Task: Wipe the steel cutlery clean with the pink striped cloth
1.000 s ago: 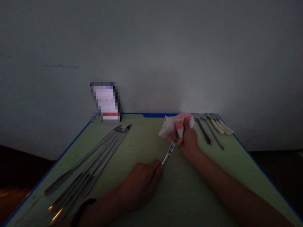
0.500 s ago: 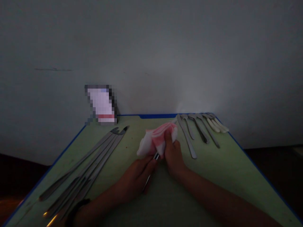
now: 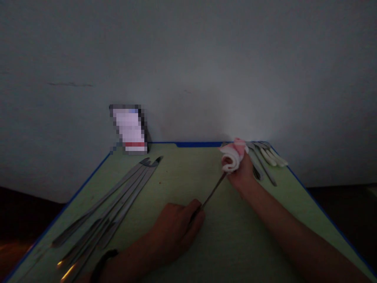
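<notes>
My left hand is closed on the near end of a slim piece of metal cutlery, low over the middle of the table. Its far end disappears into a bunched pink and white cloth, so I cannot tell its kind. My right hand grips this cloth, wrapped around the cutlery near the back right of the table. Beside my left forearm lie several long metal table knives, fanned out. Close to my right hand, spoons and other cutlery lie in a row, partly covered by the hand and cloth.
The pale green table has a blue edge and stands against a grey wall. A blurred-out phone-like device leans at the back left. White-handled cutlery lies at the back right corner.
My right hand and the cloth have moved right and away from me, along the cutlery. My left hand has shifted slightly right and nearer, and more bare metal shows between the hands.
</notes>
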`<state>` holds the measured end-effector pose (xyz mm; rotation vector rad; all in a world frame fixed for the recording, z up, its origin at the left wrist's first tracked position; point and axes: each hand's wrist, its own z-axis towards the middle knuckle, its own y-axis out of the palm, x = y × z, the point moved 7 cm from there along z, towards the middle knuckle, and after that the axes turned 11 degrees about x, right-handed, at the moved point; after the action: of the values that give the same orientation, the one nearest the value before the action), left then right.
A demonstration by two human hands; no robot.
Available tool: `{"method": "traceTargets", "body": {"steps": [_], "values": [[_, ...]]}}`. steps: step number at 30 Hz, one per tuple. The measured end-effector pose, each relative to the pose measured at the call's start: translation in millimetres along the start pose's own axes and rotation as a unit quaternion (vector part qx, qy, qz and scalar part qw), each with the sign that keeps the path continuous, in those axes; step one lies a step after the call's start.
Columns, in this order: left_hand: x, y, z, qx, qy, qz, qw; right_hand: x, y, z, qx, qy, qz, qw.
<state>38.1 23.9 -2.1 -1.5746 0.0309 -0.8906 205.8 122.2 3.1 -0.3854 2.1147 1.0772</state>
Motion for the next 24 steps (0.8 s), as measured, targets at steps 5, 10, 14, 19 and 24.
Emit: {"method": "traceTargets", "body": {"steps": [5, 10, 14, 19, 24], "values": [[-4, -9.3, 2, 0.012, -0.033, -0.125, 0.992, -3, 4, -11, -0.019, 0.019, 0.005, 1.000], [-10, -8.3, 2, 0.032, -0.070, -0.149, 0.986, 7, -2, -19, 0.010, -0.041, -0.029, 0.999], [-9, -8.8, 2, 0.036, -0.089, -0.151, 0.984, 20, -4, -25, 0.006, -0.072, -0.098, 0.992], [-13, -9.5, 3, 0.032, -0.113, -0.143, 0.983, 37, -12, -42, -0.004, -0.093, -0.241, 0.966], [-16, -8.5, 5, 0.046, -0.099, -0.174, 0.979, 60, -13, -69, -0.044, -0.072, -0.277, 0.957]]}}
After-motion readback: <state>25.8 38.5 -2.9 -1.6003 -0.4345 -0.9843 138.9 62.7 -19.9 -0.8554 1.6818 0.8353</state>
